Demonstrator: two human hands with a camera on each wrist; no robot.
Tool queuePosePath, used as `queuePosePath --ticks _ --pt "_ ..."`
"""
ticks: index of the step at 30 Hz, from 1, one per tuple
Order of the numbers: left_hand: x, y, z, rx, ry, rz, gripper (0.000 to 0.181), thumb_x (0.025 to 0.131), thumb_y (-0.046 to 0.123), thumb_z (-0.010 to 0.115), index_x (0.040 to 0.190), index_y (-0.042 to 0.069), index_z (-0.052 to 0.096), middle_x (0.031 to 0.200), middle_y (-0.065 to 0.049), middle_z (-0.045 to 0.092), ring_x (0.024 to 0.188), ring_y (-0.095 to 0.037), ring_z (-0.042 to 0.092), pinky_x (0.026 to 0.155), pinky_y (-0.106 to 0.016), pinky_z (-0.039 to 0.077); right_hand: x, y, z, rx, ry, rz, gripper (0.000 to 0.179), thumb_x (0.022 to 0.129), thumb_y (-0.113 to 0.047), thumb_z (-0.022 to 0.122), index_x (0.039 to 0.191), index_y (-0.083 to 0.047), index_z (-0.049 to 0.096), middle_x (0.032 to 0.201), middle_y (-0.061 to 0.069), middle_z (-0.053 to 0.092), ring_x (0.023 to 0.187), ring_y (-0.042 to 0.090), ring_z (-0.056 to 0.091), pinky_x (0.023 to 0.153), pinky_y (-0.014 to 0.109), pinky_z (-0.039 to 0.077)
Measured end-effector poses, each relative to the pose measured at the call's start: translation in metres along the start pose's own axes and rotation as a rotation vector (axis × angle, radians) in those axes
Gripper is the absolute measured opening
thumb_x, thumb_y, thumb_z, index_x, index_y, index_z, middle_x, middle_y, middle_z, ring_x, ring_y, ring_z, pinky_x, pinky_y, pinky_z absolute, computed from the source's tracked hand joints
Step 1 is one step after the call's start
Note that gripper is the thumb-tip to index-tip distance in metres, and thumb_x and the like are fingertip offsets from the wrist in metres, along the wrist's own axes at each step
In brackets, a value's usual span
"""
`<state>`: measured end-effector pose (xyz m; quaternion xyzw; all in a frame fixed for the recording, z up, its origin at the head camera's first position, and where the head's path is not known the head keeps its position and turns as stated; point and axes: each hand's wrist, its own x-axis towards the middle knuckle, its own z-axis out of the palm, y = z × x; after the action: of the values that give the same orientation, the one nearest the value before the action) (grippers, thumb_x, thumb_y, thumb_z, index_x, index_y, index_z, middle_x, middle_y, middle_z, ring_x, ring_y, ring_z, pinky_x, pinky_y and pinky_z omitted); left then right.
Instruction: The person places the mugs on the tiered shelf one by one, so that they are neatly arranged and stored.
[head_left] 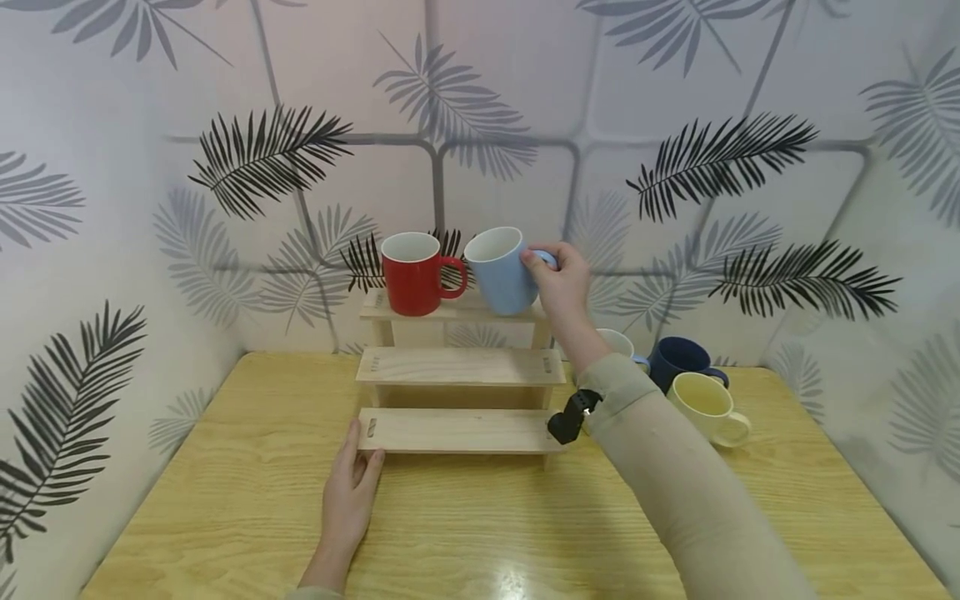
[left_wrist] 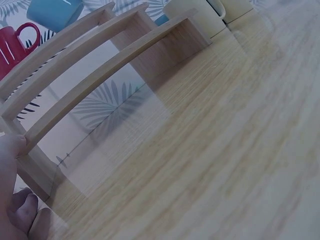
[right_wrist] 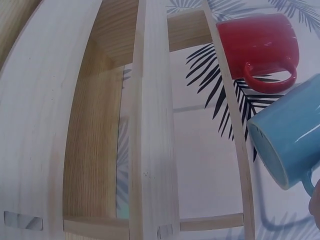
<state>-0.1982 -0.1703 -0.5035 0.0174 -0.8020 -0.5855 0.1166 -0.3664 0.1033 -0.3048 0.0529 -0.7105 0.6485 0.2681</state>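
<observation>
My right hand (head_left: 561,279) grips the handle of a light blue mug (head_left: 501,271) at the right part of the top shelf. The mug tilts, and its base (right_wrist: 267,156) is close to the shelf edge; I cannot tell whether it touches. To its left, a red mug (head_left: 411,279) stands upright on the same shelf, handle to the right. The three-step wooden rack (head_left: 457,431) stands on the table. My left hand (head_left: 349,487) holds the left end of its lowest step, thumb at the front and fingers along the side.
Right of the rack, partly behind my right forearm, stand a white mug (head_left: 617,340) with a light blue handle, a dark blue mug (head_left: 675,358) and a pale yellow mug (head_left: 701,398). The wood-grain table (head_left: 465,533) meets leaf-patterned walls (head_left: 510,83) at the back and sides.
</observation>
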Motion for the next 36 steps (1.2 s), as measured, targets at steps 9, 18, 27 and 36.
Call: queuePosePath --ticks 9,18,27,36 --pt "0.001 -0.002 0.0 0.021 -0.005 -0.01 0.07 0.099 0.036 0.051 0.154 0.01 0.015 0.157 -0.009 0.014 0.14 -0.029 0.024 0.108 -0.029 0.03 0.006 0.004 0.002 0.007 -0.014 0.042 0.024 0.086 -0.013 0.073 0.1 0.005 0.067 0.083 -0.004 0.054 0.076 0.007 0.047 0.066 0.018 0.04" --pt "0.002 -0.002 0.0 0.03 -0.006 -0.009 0.07 0.099 0.035 0.051 0.154 0.01 0.015 0.157 -0.009 0.014 0.14 -0.028 0.023 0.107 -0.028 0.03 0.016 0.013 -0.011 -0.007 -0.101 0.115 0.029 0.089 -0.02 0.07 0.106 0.003 0.065 0.096 0.003 0.062 0.093 0.013 0.055 0.085 0.025 0.047" --pt "0.001 -0.002 0.0 0.021 -0.02 -0.015 0.069 0.1 0.035 0.05 0.154 0.011 0.013 0.157 -0.011 0.013 0.14 -0.03 0.023 0.108 -0.03 0.029 0.014 0.024 -0.026 -0.002 -0.14 0.131 0.027 0.092 -0.016 0.065 0.11 0.005 0.062 0.096 0.002 0.059 0.088 0.011 0.054 0.083 0.025 0.047" --pt "0.0 -0.002 0.0 0.031 -0.016 -0.005 0.069 0.1 0.036 0.049 0.154 0.01 0.014 0.157 -0.011 0.013 0.14 -0.031 0.024 0.108 -0.031 0.03 0.009 0.036 -0.038 -0.062 -0.198 0.055 0.032 0.092 -0.019 0.066 0.116 0.002 0.061 0.103 0.005 0.062 0.092 0.009 0.054 0.083 0.024 0.046"
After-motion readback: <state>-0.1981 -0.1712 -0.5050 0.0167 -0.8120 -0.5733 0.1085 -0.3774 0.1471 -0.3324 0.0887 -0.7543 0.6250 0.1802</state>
